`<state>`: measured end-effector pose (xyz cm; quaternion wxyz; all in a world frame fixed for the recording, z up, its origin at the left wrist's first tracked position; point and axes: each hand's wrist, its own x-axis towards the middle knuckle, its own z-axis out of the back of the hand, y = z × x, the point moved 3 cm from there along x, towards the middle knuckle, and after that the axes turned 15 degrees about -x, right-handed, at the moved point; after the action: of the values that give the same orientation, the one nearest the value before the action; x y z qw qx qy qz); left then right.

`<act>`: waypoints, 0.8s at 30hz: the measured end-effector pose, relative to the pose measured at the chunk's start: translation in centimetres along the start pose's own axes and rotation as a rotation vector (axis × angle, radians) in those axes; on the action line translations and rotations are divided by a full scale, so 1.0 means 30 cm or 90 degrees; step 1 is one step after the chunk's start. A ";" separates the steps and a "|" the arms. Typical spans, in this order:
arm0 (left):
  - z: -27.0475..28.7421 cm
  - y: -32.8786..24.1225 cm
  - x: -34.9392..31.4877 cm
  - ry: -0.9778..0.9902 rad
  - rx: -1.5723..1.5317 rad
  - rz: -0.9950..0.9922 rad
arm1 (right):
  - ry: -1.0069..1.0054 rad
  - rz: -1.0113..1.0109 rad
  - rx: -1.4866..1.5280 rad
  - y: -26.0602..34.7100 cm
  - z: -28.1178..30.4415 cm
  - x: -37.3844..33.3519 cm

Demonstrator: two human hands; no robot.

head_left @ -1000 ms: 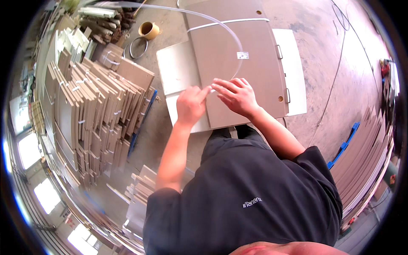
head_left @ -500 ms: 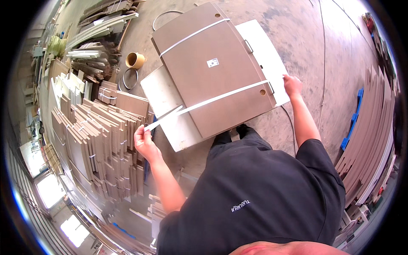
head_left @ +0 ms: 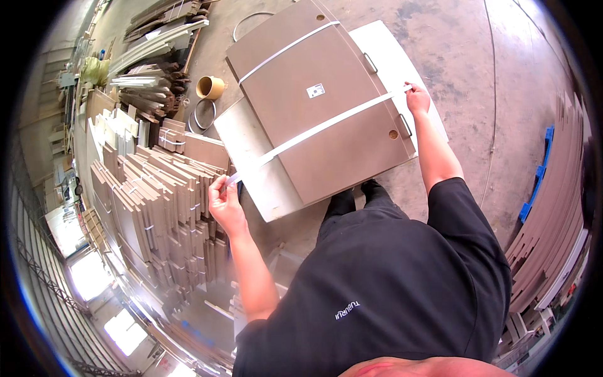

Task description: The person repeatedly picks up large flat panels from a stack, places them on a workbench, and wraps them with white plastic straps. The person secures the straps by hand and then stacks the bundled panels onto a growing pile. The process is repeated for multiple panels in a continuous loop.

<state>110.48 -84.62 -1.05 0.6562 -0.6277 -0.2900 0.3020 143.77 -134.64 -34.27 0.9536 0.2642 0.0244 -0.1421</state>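
Left hand (head_left: pixel 223 201), left of centre, is pinching one end of a flat white strap (head_left: pixel 333 124); right hand (head_left: pixel 419 99), right of centre, is pinching the other. Strap is crossing a brown rectangular panel (head_left: pixel 295 78), mid-frame. Risk: uneven pulling could be skewing it; a loose pinch, dropping it. Pale flat board (head_left: pixel 271 196) is showing beneath, over grey concrete floor (head_left: pixel 461 69); brown bundled boards (head_left: pixel 179 210) are crowding frame left.
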 end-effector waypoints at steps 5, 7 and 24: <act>0.024 0.031 -0.043 0.008 0.074 0.007 | 0.066 -0.045 0.030 0.034 -0.168 -0.089; 0.021 0.048 -0.056 0.005 0.082 0.007 | 0.138 -0.061 -0.003 0.039 -0.155 -0.086; -0.117 0.251 -0.269 0.179 0.195 0.101 | 0.198 -0.056 -0.280 -0.013 0.150 -0.498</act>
<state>107.66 -92.80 -8.75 0.7521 -0.5777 -0.0961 0.3022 129.21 -133.39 -28.77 0.9658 0.0683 0.2121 -0.1323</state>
